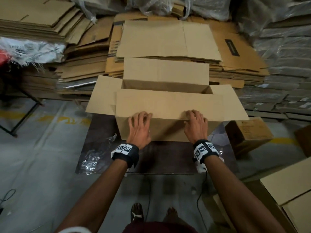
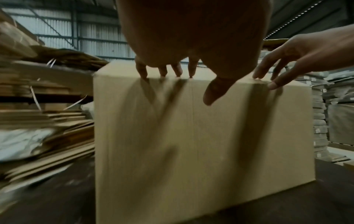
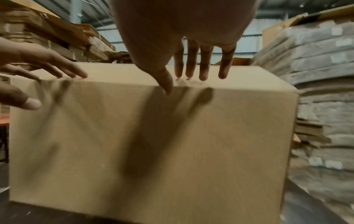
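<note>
On one carton (image 1: 168,101), left hand (image 1: 140,127), right hand (image 1: 196,126), seemingly pressing

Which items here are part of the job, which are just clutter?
In use: open cardboard box, its near flap, left hand and right hand pressing that flap.
Lying about: flattened carton stacks, small printed box, clear plastic wrap.

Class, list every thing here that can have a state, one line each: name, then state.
Cardboard box: upright on the dark board, partly open.
Near flap: folded down over the opening.
Far flap: standing up.
Side flaps: spread outward.
Left hand: open, fingers pressing the near flap.
Right hand: open, likewise pressing.
Flattened cartons: stacked flat behind.
</note>
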A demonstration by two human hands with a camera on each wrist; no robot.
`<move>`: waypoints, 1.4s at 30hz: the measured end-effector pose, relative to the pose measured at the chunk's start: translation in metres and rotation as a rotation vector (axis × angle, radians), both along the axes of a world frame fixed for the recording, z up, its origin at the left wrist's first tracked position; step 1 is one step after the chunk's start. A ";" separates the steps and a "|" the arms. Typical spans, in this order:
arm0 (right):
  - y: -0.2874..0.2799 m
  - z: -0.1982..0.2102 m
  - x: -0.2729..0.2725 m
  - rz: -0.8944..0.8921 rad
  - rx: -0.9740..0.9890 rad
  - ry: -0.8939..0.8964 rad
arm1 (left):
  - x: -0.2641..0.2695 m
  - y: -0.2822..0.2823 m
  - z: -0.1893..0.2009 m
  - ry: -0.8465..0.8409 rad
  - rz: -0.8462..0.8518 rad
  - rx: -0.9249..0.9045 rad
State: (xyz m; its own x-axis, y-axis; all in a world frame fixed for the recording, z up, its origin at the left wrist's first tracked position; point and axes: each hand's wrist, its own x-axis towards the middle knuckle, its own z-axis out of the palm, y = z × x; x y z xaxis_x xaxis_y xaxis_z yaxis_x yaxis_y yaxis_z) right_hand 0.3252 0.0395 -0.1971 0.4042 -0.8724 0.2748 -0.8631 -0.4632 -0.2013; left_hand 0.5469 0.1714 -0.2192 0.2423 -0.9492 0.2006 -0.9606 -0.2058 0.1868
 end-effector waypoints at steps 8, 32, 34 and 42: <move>0.010 -0.047 -0.039 -0.539 0.178 -0.462 | 0.009 0.017 -0.036 0.783 0.586 -0.426; -0.058 0.043 -0.048 -0.235 0.288 -0.777 | 0.050 -0.023 0.049 0.628 0.718 -0.498; -0.066 0.058 -0.043 -0.219 0.329 -0.704 | 0.057 -0.032 0.060 0.609 0.712 -0.425; -0.096 0.047 -0.053 -0.195 0.606 -0.344 | 0.084 -0.044 0.067 0.686 0.510 -0.025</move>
